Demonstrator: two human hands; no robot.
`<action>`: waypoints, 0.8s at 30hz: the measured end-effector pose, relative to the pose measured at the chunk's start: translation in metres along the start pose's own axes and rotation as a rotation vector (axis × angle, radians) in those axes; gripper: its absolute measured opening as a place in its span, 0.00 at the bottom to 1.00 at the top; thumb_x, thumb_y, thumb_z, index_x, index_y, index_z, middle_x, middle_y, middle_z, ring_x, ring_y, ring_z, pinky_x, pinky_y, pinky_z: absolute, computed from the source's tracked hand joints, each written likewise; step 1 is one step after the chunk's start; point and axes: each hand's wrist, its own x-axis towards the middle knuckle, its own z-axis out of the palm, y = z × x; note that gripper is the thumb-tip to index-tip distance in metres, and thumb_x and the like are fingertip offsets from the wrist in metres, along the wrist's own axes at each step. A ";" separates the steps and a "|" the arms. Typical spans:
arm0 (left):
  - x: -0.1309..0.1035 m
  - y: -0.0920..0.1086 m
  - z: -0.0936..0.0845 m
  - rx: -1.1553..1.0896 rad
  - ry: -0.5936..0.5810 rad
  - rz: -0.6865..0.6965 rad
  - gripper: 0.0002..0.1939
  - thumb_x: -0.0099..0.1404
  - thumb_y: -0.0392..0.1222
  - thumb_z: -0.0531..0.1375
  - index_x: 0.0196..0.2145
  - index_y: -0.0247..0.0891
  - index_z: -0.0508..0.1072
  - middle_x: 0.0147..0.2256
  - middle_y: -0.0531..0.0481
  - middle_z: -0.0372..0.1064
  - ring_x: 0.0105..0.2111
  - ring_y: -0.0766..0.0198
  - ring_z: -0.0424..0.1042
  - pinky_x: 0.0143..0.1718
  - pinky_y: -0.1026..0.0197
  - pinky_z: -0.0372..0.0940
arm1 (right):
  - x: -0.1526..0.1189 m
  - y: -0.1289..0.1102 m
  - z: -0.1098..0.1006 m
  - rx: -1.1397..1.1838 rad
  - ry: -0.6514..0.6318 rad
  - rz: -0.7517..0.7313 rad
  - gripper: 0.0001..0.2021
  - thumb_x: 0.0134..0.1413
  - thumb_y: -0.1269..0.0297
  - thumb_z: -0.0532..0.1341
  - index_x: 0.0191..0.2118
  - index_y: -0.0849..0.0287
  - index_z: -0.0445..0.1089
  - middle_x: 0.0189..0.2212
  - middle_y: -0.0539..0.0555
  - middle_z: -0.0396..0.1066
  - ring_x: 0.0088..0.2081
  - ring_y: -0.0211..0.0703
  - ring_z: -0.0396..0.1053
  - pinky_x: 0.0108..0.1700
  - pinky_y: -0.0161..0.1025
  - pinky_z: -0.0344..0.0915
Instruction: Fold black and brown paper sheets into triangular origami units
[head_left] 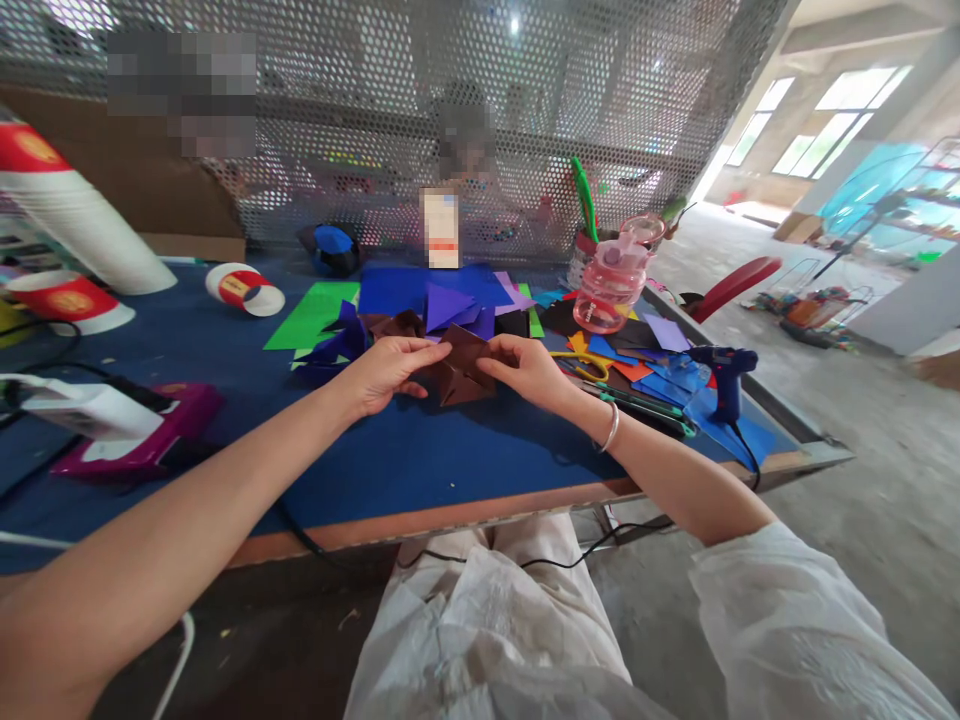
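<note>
Between my two hands is a piece of folded brown paper (466, 372), held just above the blue tabletop. My left hand (391, 372) pinches its left edge between thumb and fingers. At the opposite side, my right hand (525, 368) grips the right edge, its fingers curled. Creases and overlapping flaps show on the paper's lower part. Right behind it lie purple paper pieces (448, 306) and a dark blue sheet (390, 290). Dark blue folded paper (337, 345) sits near my left hand, and yellow scissors (589, 357) lie beyond my right hand.
At right are a blue glue gun (726, 375), coloured paper scraps (660, 375) and a pink bottle (611, 285). Paper cups (247, 290) and a purple power strip (142, 435) stand at left. A perforated metal screen (345, 130) rises behind. Cables hang over the front edge.
</note>
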 end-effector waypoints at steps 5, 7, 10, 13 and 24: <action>-0.002 0.003 0.002 -0.051 0.009 -0.039 0.08 0.54 0.39 0.74 0.29 0.35 0.81 0.28 0.48 0.77 0.24 0.66 0.72 0.18 0.68 0.68 | 0.000 0.002 0.001 0.050 0.023 0.033 0.11 0.55 0.55 0.62 0.37 0.58 0.70 0.31 0.50 0.76 0.29 0.37 0.71 0.30 0.33 0.66; -0.002 0.004 0.004 -0.075 0.010 -0.032 0.04 0.56 0.35 0.72 0.28 0.34 0.81 0.28 0.49 0.77 0.23 0.68 0.72 0.22 0.66 0.73 | -0.001 0.001 0.001 0.057 0.023 0.053 0.12 0.55 0.54 0.63 0.38 0.58 0.70 0.29 0.49 0.76 0.24 0.35 0.68 0.24 0.31 0.62; -0.003 0.004 0.005 -0.094 0.004 -0.013 0.04 0.57 0.33 0.71 0.27 0.33 0.80 0.28 0.47 0.78 0.24 0.68 0.74 0.28 0.64 0.77 | -0.003 -0.001 0.002 0.059 0.024 0.077 0.14 0.54 0.53 0.64 0.38 0.58 0.70 0.24 0.47 0.74 0.19 0.32 0.65 0.20 0.30 0.59; -0.003 0.003 0.005 -0.090 -0.004 0.002 0.05 0.56 0.35 0.73 0.27 0.32 0.81 0.28 0.46 0.79 0.24 0.68 0.74 0.27 0.65 0.76 | -0.004 -0.003 0.003 0.074 0.013 0.105 0.16 0.54 0.50 0.66 0.39 0.58 0.70 0.20 0.45 0.71 0.19 0.33 0.67 0.21 0.30 0.61; -0.004 0.000 0.006 -0.038 -0.040 0.051 0.16 0.44 0.46 0.79 0.25 0.34 0.81 0.30 0.45 0.80 0.26 0.65 0.76 0.25 0.67 0.74 | -0.007 -0.010 0.008 0.114 -0.007 0.177 0.15 0.51 0.53 0.67 0.37 0.60 0.72 0.23 0.47 0.72 0.21 0.32 0.67 0.23 0.29 0.65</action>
